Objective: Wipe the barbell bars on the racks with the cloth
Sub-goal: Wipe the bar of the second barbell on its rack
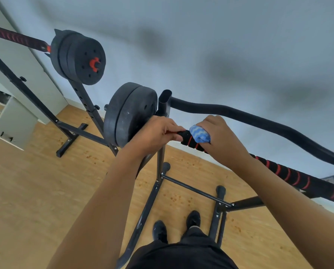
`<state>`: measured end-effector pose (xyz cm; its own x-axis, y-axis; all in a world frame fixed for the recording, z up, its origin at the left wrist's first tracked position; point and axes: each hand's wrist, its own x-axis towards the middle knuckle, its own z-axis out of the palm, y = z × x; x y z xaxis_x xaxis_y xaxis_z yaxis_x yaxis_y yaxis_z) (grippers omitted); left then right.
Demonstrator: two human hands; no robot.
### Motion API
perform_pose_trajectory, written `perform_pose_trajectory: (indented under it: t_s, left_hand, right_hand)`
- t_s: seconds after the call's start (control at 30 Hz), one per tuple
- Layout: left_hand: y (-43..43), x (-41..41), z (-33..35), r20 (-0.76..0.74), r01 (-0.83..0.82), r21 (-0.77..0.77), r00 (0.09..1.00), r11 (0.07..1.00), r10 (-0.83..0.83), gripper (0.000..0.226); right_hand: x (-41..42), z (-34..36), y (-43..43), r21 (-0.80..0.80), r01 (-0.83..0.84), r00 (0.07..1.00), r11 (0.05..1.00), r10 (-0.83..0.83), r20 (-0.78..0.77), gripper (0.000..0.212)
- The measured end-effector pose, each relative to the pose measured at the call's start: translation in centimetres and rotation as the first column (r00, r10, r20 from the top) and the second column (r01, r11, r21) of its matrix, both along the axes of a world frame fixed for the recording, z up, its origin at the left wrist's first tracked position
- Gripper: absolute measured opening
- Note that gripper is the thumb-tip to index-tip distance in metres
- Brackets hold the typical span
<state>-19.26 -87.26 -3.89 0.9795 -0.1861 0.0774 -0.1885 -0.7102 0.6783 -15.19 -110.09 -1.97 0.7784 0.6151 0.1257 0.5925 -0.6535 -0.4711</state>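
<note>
A barbell bar (290, 174) with black foam and red spiral stripes lies across the near rack (160, 162), running from centre to the right edge. My left hand (158, 133) grips the bar just inside its black weight plates (129, 113). My right hand (222, 138) holds a blue wavy-patterned cloth (199, 134) wrapped around the bar, right beside the left hand. A second barbell bar (16, 38) with black plates (80, 57) rests on a farther rack (84, 101) at upper left.
A curved black padded bar (259, 121) arches behind the near barbell. The rack's base legs and crossbar (195, 191) spread over the wooden floor around my black shoes (177, 226). A grey cabinet (14, 123) stands at the left by the wall.
</note>
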Motion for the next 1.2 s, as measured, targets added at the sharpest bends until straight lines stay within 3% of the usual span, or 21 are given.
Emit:
perform_pose_trajectory:
  t_s: [0.1, 0.23, 0.3, 0.37, 0.43, 0.53, 0.6, 0.7, 0.77, 0.83, 0.93, 1.07, 1.2]
  left_hand:
    - [-0.2, 0.7, 0.9, -0.117, 0.008, 0.022, 0.993, 1.0, -0.006, 0.031]
    - [-0.2, 1.3, 1.5, -0.203, 0.003, 0.027, 0.979, 1.0, 0.002, 0.031]
    - [-0.6, 0.7, 1.0, -0.109, -0.019, 0.037, 0.994, 0.999, 0.023, 0.03]
    - [-1.2, -0.5, -0.4, 0.061, -0.08, 0.036, 0.995, 0.996, 0.077, 0.033]
    - [-1.6, -1.3, -1.8, 0.185, -0.107, 0.087, 0.979, 0.99, 0.089, 0.041]
    - [-1.1, -1.0, -2.8, 0.249, -0.09, 0.058, 0.966, 0.994, 0.073, 0.039]
    - [-0.8, -0.4, -2.4, 0.247, -0.062, 0.046, 0.968, 0.997, 0.048, 0.036]
    - [-0.9, 0.4, -1.2, 0.136, -0.006, 0.029, 0.991, 1.0, 0.002, 0.034]
    - [-0.7, 1.2, -0.2, 0.008, 0.003, 0.009, 1.0, 1.0, -0.003, 0.033]
    - [-0.7, 2.0, 0.3, -0.056, 0.002, 0.019, 0.998, 1.0, -0.001, 0.031]
    - [-1.8, 1.7, 0.2, 0.031, -0.064, 0.069, 0.998, 0.996, 0.062, 0.029]
    - [-2.7, 0.4, -1.7, 0.178, -0.125, 0.215, 0.98, 0.968, 0.087, 0.031]
    - [-3.0, -0.4, -1.2, 0.179, -0.153, 0.175, 0.976, 0.973, 0.121, 0.032]
  right_hand:
    - [0.7, 0.3, -0.9, -0.144, -0.078, 0.996, 0.987, 0.083, 0.028, 0.028]
    - [1.0, 1.0, -1.2, -0.056, -0.121, 0.991, 0.991, 0.124, 0.045, 0.021]
    - [1.0, 1.4, -0.8, -0.02, -0.134, 0.989, 0.991, 0.134, 0.058, 0.006]
    - [1.1, 2.2, -0.4, 0.05, -0.111, 0.992, 0.993, 0.113, -0.049, 0.004]
    - [1.4, 2.3, -0.4, 0.079, -0.086, 0.99, 0.993, 0.094, -0.107, 0.018]
    - [1.5, 1.0, -0.6, -0.059, -0.052, 0.991, 0.997, 0.044, -0.128, 0.034]
    - [1.3, 0.5, -0.6, -0.115, -0.053, 0.996, 0.992, 0.045, -0.072, 0.045]
    - [1.7, -0.3, -1.0, -0.129, -0.024, 0.993, 0.991, 0.008, -0.12, 0.073]
    - [2.3, 0.0, -1.3, -0.145, -0.033, 0.985, 0.989, 0.008, -0.172, 0.064]
    - [2.7, 0.2, -1.5, -0.121, -0.085, 0.989, 0.989, 0.069, -0.13, 0.051]
    - [2.8, 1.1, -1.8, -0.12, -0.169, 0.985, 0.978, 0.172, 0.016, 0.034]
    - [3.4, 1.6, -1.3, -0.002, -0.082, 0.996, 0.997, 0.082, -0.024, 0.032]
    - [3.2, 1.3, -1.2, 0.053, -0.076, 0.995, 0.996, 0.079, -0.06, 0.028]
